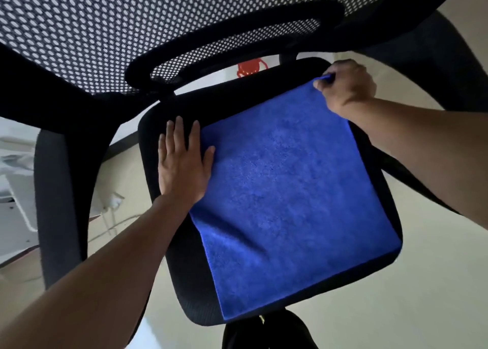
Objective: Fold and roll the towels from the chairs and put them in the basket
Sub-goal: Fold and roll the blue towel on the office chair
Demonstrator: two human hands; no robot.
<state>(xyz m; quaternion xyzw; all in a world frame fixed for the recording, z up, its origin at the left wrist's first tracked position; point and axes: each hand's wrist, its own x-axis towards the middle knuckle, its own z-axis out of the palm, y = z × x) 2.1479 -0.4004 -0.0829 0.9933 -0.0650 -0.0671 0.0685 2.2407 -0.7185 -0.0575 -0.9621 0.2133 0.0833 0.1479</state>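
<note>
**Item 1. Left hand** (182,161): laid flat, with the fingers straight and pointed toward 12 o'clock. The palm is pressed on the towel's edge at 9 o'clock, and the fingertips reach onto bare seat. Nothing is gripped. Judged purpose: the cloth is pinned so that it cannot slide while the far corner is worked.

**Item 2. Right hand** (346,84): the fingers are curled, and the towel's corner (323,79) at 1 o'clock is pinched between thumb and fingers. A small tab of blue is seen in the grip. Judged purpose: the corner is drawn taut for flattening, or made ready to be carried over for a first fold.

**Item 3. Blue towel** (290,203): spread on the seat in what is seen as one flat layer and set slightly askew to it. Most of the seat is covered. Soft ripples are noted near 8 o'clock. No roll is seen, so work on this piece is judged to be at an early stage.

**Item 4. Chair seat** (169,282): black and padded, used as the folding surface. Bare margins are left at 9 and 12 o'clock.

**Item 5. Mesh backrest** (132,32): found at 12 o'clock. An armrest (60,203) is found at 9 o'clock.

**Item 6. Floor** (396,309): pale. A red object (249,70) is glimpsed under the backrest and cannot be identified. The basket is not in view.
</note>
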